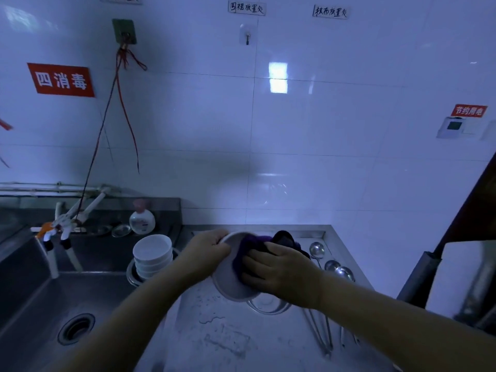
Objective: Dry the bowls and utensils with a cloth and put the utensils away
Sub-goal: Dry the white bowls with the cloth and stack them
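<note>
Above the desk [228, 342], the left hand [206, 249] grips a white bowl's [228, 280] rim, fingers curled; the right hand [281, 269] presses a purple cloth [251, 247] inside it, fingers bunching it.

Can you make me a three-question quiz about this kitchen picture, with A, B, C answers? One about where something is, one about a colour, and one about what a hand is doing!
1. Where is the stack of white bowls?
A. beside the sink basin
B. on the wall hook
C. on the floor

2. What colour is the cloth?
A. yellow
B. dark purple
C. white

3. What is the left hand doing?
A. hanging empty
B. turning the tap
C. gripping the bowl

Answers: 1 A, the stack stands at the sink's edge. 2 B, it looks dark purple under the right hand. 3 C, its fingers curl over the bowl's rim.
</note>
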